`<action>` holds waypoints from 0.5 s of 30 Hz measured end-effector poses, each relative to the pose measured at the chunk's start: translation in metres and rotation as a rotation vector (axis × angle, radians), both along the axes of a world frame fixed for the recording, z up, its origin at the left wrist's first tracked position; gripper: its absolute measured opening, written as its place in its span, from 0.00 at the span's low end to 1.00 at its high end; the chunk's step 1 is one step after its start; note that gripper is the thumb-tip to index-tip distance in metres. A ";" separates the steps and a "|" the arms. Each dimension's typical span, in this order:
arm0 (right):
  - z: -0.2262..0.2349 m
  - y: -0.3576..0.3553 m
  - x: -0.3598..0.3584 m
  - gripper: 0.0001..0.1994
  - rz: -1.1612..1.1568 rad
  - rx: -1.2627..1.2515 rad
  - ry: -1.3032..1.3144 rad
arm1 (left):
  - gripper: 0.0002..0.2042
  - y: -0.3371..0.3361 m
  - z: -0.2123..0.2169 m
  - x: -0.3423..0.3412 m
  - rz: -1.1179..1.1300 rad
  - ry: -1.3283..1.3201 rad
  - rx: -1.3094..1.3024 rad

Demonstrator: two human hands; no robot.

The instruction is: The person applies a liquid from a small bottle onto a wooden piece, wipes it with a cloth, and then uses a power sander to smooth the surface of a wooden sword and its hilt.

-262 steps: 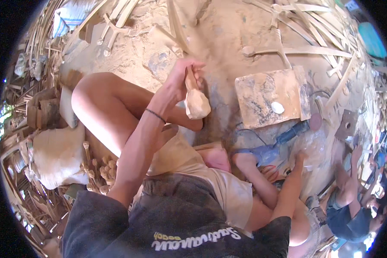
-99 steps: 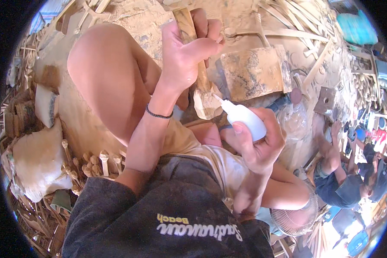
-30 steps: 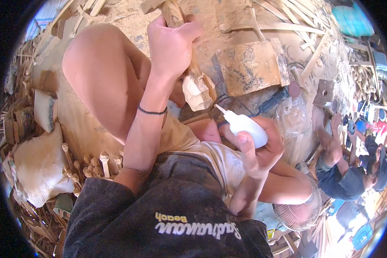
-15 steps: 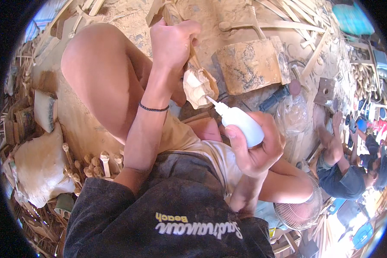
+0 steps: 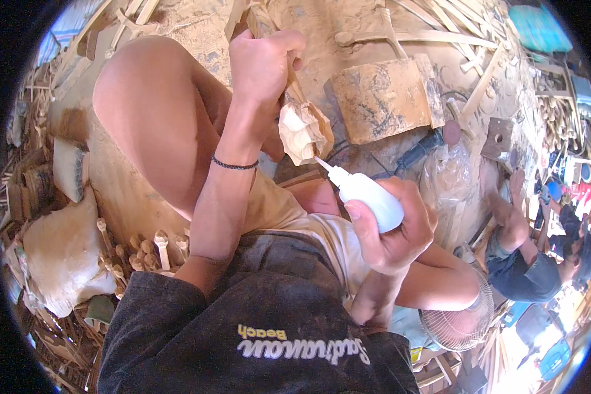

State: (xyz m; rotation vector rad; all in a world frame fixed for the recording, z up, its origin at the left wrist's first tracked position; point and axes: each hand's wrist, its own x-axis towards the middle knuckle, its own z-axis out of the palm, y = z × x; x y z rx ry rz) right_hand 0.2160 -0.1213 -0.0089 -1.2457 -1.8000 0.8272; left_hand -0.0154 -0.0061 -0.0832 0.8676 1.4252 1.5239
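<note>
Head view: the left hand [image 5: 262, 69], far, is clamped round a pale, faceted, knob-ended wooden piece [image 5: 302, 134] — the right hand [image 5: 407, 240], nearer, grips a white plastic squeeze bottle [image 5: 372, 199], its nozzle [image 5: 324, 165] at the wood's near end.

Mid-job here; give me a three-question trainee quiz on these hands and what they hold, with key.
1. The right hand holds: A) red metal pliers; B) white plastic squeeze bottle; C) black rubber mallet?
2. True or false: a black braided bracelet is on the left wrist.
3. Where is the bottle's thin nozzle tip?

Key: 1. B; 2. True; 3. At the pale faceted end of the carved wooden piece in the left hand.
</note>
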 end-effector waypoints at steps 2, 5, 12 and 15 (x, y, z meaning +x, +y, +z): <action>-0.001 -0.002 0.000 0.16 -0.009 -0.017 0.021 | 0.12 -0.002 -0.001 0.001 0.012 -0.112 -0.034; -0.004 -0.003 0.001 0.16 0.021 -0.032 0.033 | 0.13 -0.003 -0.001 0.001 0.013 -0.132 -0.076; -0.019 -0.013 0.018 0.15 -0.090 -0.235 0.500 | 0.15 -0.001 -0.002 0.001 -0.018 -0.272 -0.146; -0.031 -0.012 0.044 0.19 -0.186 -0.363 0.679 | 0.16 -0.003 -0.009 -0.002 -0.045 -0.315 -0.163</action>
